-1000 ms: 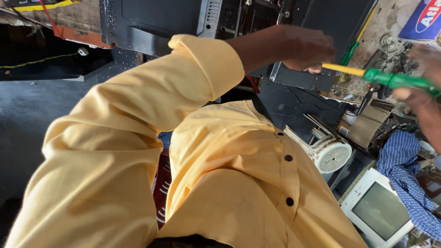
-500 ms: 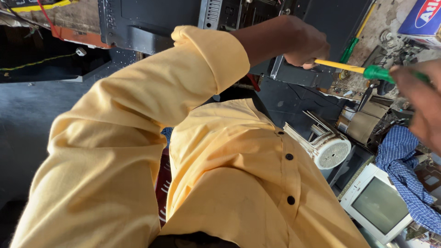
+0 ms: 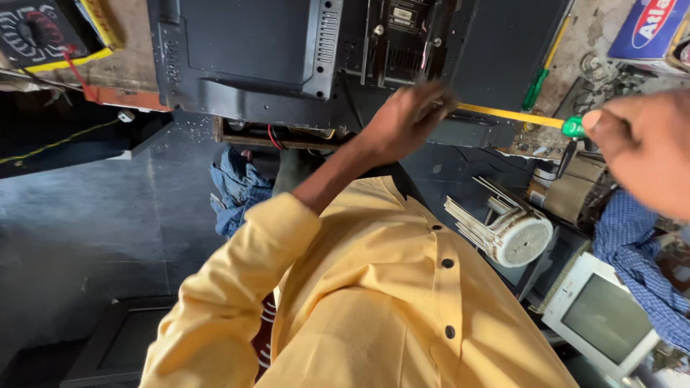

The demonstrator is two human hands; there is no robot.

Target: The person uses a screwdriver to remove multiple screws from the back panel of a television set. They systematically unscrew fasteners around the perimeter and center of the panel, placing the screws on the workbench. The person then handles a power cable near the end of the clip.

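The left hand [image 3: 406, 118] rests curled fingers on the yellow shaft of a screwdriver [image 3: 514, 116] against the black television's back panel [image 3: 251, 57] (still fitted, screws seemingly left), while the right hand [image 3: 643, 147] closes around its green handle.

White monitor [image 3: 602, 316], round fan [image 3: 512, 233] (rt side), blue cloth [image 3: 640, 251].
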